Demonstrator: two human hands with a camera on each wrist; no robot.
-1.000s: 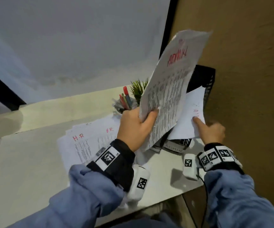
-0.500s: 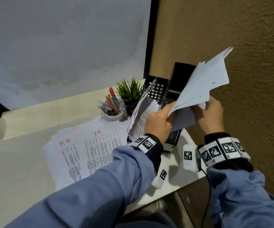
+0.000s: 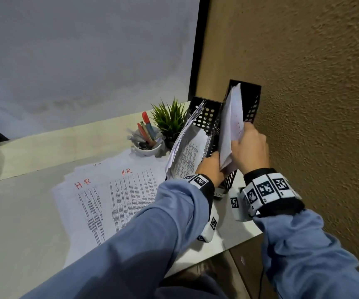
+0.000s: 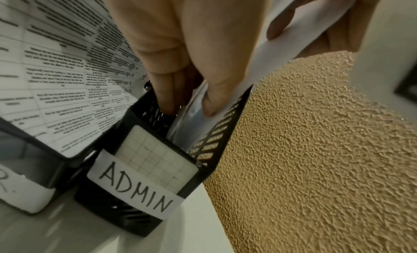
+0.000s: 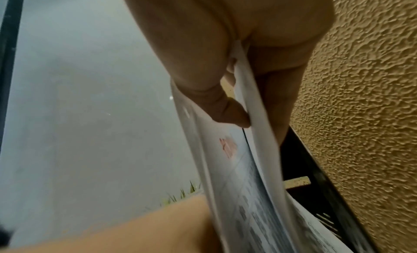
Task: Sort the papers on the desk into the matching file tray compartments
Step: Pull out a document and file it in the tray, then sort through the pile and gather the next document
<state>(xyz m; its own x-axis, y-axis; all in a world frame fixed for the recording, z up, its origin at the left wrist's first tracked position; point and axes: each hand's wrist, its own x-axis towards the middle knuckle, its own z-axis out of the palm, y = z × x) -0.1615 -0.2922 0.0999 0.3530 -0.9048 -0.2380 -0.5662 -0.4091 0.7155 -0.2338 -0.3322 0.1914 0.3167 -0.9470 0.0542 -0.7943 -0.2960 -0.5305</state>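
Note:
A sheaf of ADMIN papers (image 3: 231,117) stands upright in the rightmost black tray compartment (image 3: 254,98), labelled ADMIN (image 4: 135,185). My right hand (image 3: 249,147) grips the sheaf at its near edge, thumb on one face and fingers behind. My left hand (image 3: 211,167) reaches down into the front of the same compartment and pinches the sheaf's lower part (image 4: 293,34). The neighbouring compartment (image 3: 206,117) holds printed sheets (image 3: 187,154) that lean left. A pile of papers marked H.R in red (image 3: 109,201) lies flat on the desk.
A white cup of pens (image 3: 146,145) and a small green plant (image 3: 170,119) stand just left of the trays. A rough tan wall (image 3: 314,104) runs close along the tray's right side. The desk's front edge (image 3: 228,244) lies under my wrists.
The ADMIN sheaf, held up and fanned in the air before, has come down into the ADMIN compartment. Both hands dropped with it toward the tray's front.

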